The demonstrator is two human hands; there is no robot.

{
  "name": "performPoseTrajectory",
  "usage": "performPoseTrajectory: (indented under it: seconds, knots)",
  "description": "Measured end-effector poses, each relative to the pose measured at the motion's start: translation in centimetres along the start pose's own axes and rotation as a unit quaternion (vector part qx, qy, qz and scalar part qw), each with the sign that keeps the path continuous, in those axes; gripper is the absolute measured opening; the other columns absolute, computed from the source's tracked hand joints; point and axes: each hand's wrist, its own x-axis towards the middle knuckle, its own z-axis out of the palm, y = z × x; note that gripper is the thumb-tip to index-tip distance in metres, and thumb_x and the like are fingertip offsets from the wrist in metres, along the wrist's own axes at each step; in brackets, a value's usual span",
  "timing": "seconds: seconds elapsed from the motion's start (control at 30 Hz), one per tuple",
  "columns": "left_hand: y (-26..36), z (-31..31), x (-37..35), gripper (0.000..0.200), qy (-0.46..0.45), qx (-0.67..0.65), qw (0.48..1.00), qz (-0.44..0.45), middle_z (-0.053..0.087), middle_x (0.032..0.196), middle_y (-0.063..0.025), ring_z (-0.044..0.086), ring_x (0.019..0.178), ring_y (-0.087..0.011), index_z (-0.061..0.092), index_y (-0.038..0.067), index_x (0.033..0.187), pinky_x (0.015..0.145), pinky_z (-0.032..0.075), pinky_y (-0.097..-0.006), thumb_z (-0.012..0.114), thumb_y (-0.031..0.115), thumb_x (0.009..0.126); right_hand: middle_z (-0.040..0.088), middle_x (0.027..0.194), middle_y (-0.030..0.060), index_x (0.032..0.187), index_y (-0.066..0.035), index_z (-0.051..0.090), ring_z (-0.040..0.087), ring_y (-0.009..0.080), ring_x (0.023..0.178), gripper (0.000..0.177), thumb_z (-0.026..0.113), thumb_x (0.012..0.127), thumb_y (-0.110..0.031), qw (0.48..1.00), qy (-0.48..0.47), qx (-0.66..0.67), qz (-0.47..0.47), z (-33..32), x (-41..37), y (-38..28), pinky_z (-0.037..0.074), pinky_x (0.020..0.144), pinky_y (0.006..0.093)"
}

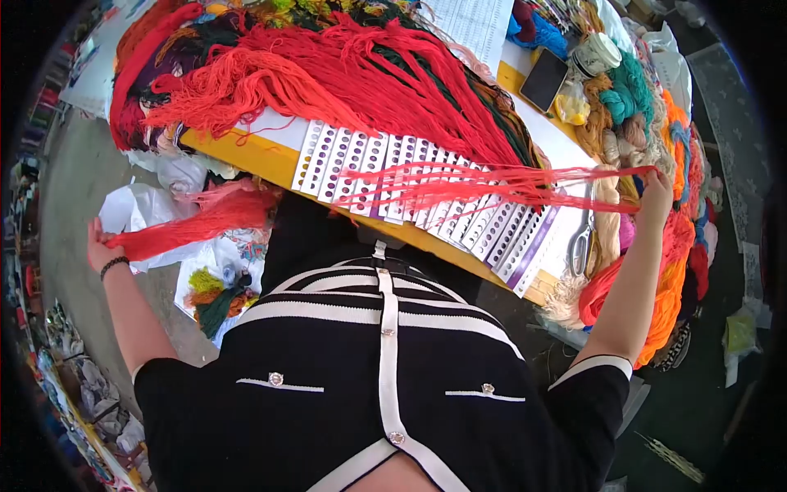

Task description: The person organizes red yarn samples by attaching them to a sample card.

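At the far left, my left hand point(102, 246) is closed round one end of a thick bundle of red thread point(197, 225), which stretches toward the table's front edge. Over on the right, my right hand point(654, 193) grips the end of some thin coral-red strands point(492, 187). Those strands run leftward across a row of white cards with coloured dots point(402, 176). Behind the cards lies a large pile of red yarn point(369, 74), with a lighter coral skein point(262, 82) on its left part.
The yellow table edge point(238, 157) runs slantwise in front of me. Scissors point(582, 246), a phone point(543, 79), a white jar point(596, 55) and orange yarn point(668, 295) are at the right. Below on the left are plastic bags point(143, 215) and green yarn point(217, 312).
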Motion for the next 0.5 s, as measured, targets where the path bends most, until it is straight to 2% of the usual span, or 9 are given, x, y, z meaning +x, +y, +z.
performPoseTrajectory:
  seconds: [0.1, 0.17, 0.2, 0.23, 0.27, 0.3, 0.33, 0.37, 0.5]
  knots:
    - [-4.6, -1.1, -2.9, 0.027, -0.148, 0.087, 0.985, -0.005, 0.063, 0.099, -0.0032, 0.043, 0.055, -0.0031, 0.057, 0.005, 0.113, 0.047, 0.035, -0.0142, 0.049, 0.013, 0.089, 0.049, 0.068, -0.0019, 0.089, -0.003, 0.062, 0.041, 0.0092, 0.06, 0.017, 0.052, 0.084, -0.016, 0.986, -0.094, -0.084, -0.107, 5.1, -5.9, -4.5, 0.034, 0.055, 0.0243]
    - [-5.0, 2.6, -11.8, 0.02, -0.309, -0.02, 0.925, -0.221, 0.059, 0.076, -0.0008, 0.037, 0.044, -0.0049, 0.059, 0.002, 0.102, 0.04, 0.032, -0.0172, 0.045, 0.012, 0.091, 0.052, 0.075, -0.0017, 0.087, -0.006, 0.059, 0.05, 0.0134, 0.065, 0.013, 0.053, 0.082, -0.016, 0.938, -0.232, -0.175, -0.188, 9.5, -9.1, -3.0, 0.038, 0.053, 0.0268]
    - [-4.8, 6.0, -17.7, 0.022, -0.278, 0.01, 0.921, -0.273, 0.059, 0.076, -0.0033, 0.046, 0.047, -0.0089, 0.059, 0.001, 0.102, 0.038, 0.036, -0.0207, 0.046, 0.015, 0.091, 0.051, 0.068, -0.0031, 0.085, -0.009, 0.057, 0.047, 0.0123, 0.054, 0.009, 0.054, 0.083, -0.017, 0.946, -0.321, -0.022, 0.046, 13.5, -13.2, -5.8, 0.035, 0.047, 0.0252]
    - [-5.0, 7.5, -21.3, 0.023, -0.396, 0.026, 0.874, -0.282, 0.06, 0.083, -0.0065, 0.053, 0.058, -0.0124, 0.057, -0.001, 0.103, 0.04, 0.042, -0.0232, 0.045, 0.014, 0.09, 0.049, 0.065, -0.0048, 0.083, -0.01, 0.057, 0.043, 0.0083, 0.049, 0.01, 0.054, 0.084, -0.02, 0.887, -0.395, -0.133, -0.2, 15.8, -15.1, -4.0, 0.033, 0.046, 0.0231]
    - [-5.0, 9.3, -24.0, 0.025, -0.506, 0.047, 0.816, -0.275, 0.061, 0.089, -0.0098, 0.06, 0.069, -0.016, 0.054, -0.003, 0.105, 0.043, 0.048, -0.0256, 0.045, 0.013, 0.089, 0.05, 0.065, -0.0043, 0.082, -0.01, 0.057, 0.045, 0.0063, 0.052, 0.009, 0.054, 0.085, -0.018, 0.863, -0.426, -0.105, -0.25, 18.1, -18.8, -6.1, 0.035, 0.047, 0.0225]
    - [-3.4, 12.3, -28.6, 0.022, -0.482, 0.156, 0.822, -0.26, 0.061, 0.09, -0.0118, 0.053, 0.058, -0.0102, 0.054, -0.005, 0.104, 0.04, 0.043, -0.0217, 0.045, 0.009, 0.089, 0.052, 0.065, -0.0029, 0.079, -0.008, 0.056, 0.049, 0.0072, 0.056, 0.007, 0.055, 0.085, -0.013, 0.85, -0.519, 0.083, 0.024, 18.9, -23.0, -10.8, 0.039, 0.05, 0.0238]
    - [-3.6, 13.2, -29.1, 0.023, -0.464, 0.198, 0.777, -0.376, 0.061, 0.093, -0.0115, 0.045, 0.052, -0.0045, 0.056, -0.002, 0.108, 0.04, 0.038, -0.0185, 0.044, 0.006, 0.089, 0.053, 0.066, -0.0011, 0.08, -0.007, 0.057, 0.052, 0.0077, 0.062, 0.005, 0.056, 0.084, -0.009, 0.8, -0.585, 0.102, 0.086, 19.9, -25.5, -12.9, 0.041, 0.053, 0.0241]
    - [-8.0, 11.6, -28.9, 0.028, -0.505, -0.035, 0.72, -0.475, 0.062, 0.094, -0.0074, 0.043, 0.053, -0.0025, 0.053, 0.001, 0.116, 0.042, 0.035, -0.0169, 0.042, 0.005, 0.091, 0.055, 0.067, 0.0012, 0.087, -0.003, 0.059, 0.053, 0.0086, 0.064, 0.007, 0.057, 0.084, -0.009, 0.779, -0.623, -0.034, -0.064, 21.0, -27.1, -12.7, 0.042, 0.055, 0.0249]
    - [-4.6, 16.4, -37.0, 0.036, -0.64, 0.127, 0.655, -0.382, 0.06, 0.079, 0.0055, 0.046, 0.056, -0.0022, 0.052, 0.01, 0.123, 0.043, 0.028, -0.0175, 0.04, 0.029, 0.095, 0.06, 0.077, 0.0204, 0.093, -0.001, 0.059, 0.059, 0.0371, 0.071, 0.013, 0.057, 0.082, -0.009, 0.714, -0.575, -0.016, -0.398, 21.5, -30.9, -16.5, 0.047, 0.06, 0.0398]
